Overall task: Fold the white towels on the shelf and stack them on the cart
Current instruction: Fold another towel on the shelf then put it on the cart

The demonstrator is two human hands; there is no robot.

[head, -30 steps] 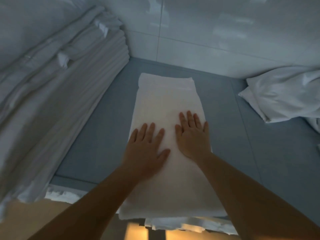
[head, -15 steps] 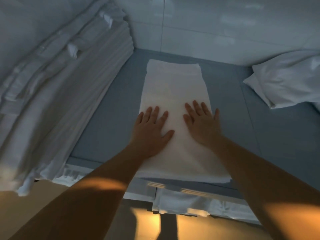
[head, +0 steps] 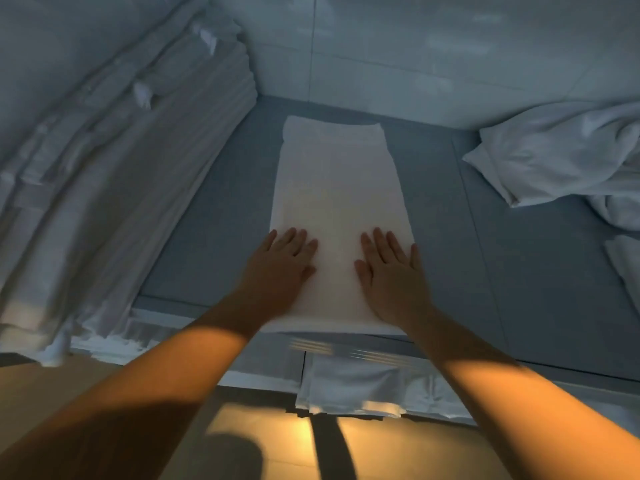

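A white towel (head: 337,188), folded into a long narrow strip, lies flat on the grey-blue shelf (head: 214,202) and runs away from me toward the back wall. My left hand (head: 280,268) presses flat on the strip's near left part, fingers straight and slightly spread. My right hand (head: 391,271) lies flat on its near right part, reaching the towel's right edge. Neither hand grips the cloth. The towel's near end sits at the shelf's front edge, between my forearms.
A tall stack of folded white linen (head: 114,161) fills the left side of the shelf. Crumpled white towels (head: 561,154) lie at the right. More folded white cloth (head: 349,389) shows on a level below the shelf front. A tiled wall (head: 415,57) closes the back.
Both hands have slid toward me along the towel and spread apart toward its side edges. The camera has pulled back, so more of the lower level shows.
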